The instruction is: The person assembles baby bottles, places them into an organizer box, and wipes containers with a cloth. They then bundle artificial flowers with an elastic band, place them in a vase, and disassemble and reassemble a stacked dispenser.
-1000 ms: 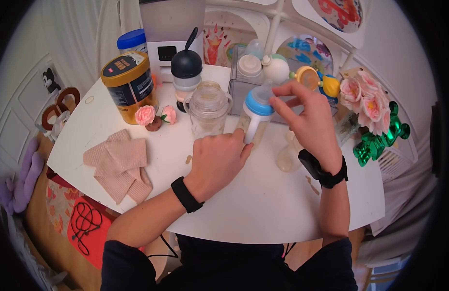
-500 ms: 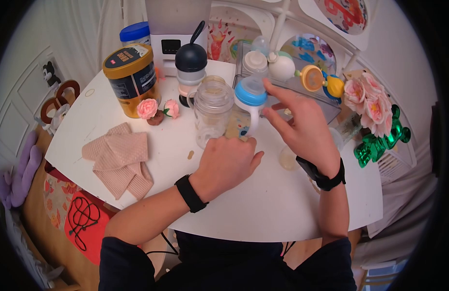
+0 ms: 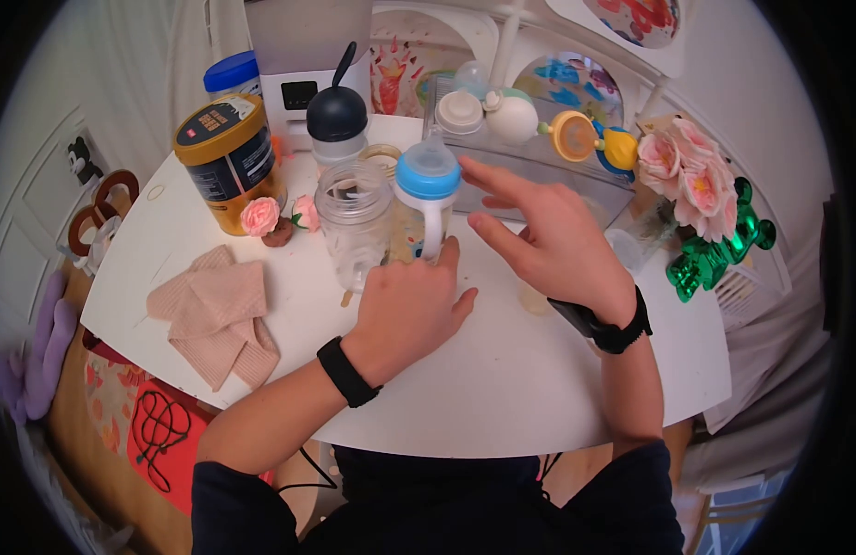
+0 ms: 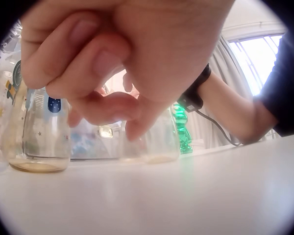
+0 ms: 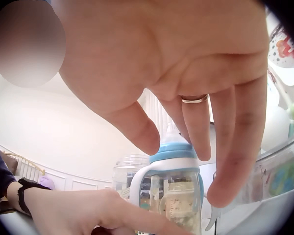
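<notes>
A baby bottle point(image 3: 430, 180) with a blue collar, clear teat and white handle stands upright beside a clear open wide-necked bottle point(image 3: 356, 222). My left hand point(image 3: 409, 301) is low in front of them, its index finger stretched toward the handle and its other fingers curled loosely around nothing in the left wrist view. To the right of the blue collar hovers my right hand point(image 3: 562, 245), fingers spread and nothing between them. The right wrist view shows the bottle's collar point(image 5: 174, 152) beyond those fingers. Part of a clear container point(image 3: 536, 298) shows beneath the right hand.
At the left stand a gold-lidded tin point(image 3: 224, 162) and a dark-topped stacked container point(image 3: 337, 120); a pink cloth point(image 3: 215, 314) lies in front. Behind, bottle parts sit on a grey rack point(image 3: 529, 166). Pink flowers point(image 3: 691, 176) and a shiny green figure point(image 3: 719, 254) are at the right.
The baby bottle has moved left and away from me, from a tilt to upright beside the wide-necked bottle. My right hand has let go of its collar and drawn back.
</notes>
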The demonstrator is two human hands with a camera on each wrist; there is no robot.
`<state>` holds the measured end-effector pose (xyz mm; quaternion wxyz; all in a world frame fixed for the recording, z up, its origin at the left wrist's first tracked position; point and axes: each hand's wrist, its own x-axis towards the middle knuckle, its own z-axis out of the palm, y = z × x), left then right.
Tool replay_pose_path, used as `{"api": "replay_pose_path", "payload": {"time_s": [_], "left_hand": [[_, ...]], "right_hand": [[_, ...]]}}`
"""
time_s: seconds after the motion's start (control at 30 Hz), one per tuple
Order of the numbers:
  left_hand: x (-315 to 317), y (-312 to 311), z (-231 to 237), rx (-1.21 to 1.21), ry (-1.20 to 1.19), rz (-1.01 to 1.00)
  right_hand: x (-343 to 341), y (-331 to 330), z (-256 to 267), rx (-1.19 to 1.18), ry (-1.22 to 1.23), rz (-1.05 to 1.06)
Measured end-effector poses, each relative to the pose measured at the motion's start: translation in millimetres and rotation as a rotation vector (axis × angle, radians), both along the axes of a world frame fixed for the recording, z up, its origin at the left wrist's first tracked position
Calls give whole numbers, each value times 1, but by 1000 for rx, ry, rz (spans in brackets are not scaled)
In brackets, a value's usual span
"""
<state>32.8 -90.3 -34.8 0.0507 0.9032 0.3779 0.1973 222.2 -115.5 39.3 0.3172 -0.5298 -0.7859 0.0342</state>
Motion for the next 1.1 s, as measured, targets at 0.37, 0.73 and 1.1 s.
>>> {"api": "replay_pose_path", "payload": {"time_s": [0.37,0.73,1.1], "left_hand": [[1,4,-4,-77,35,18],[1,0,-3,-92,-33,-50],[2,-2,-9,-1,-98,-74]], "right_hand": [[55,-7,33,217,116,-421],[116,48,44,111,-522,-626],[107,78,38,-18,-612,-749]]}}
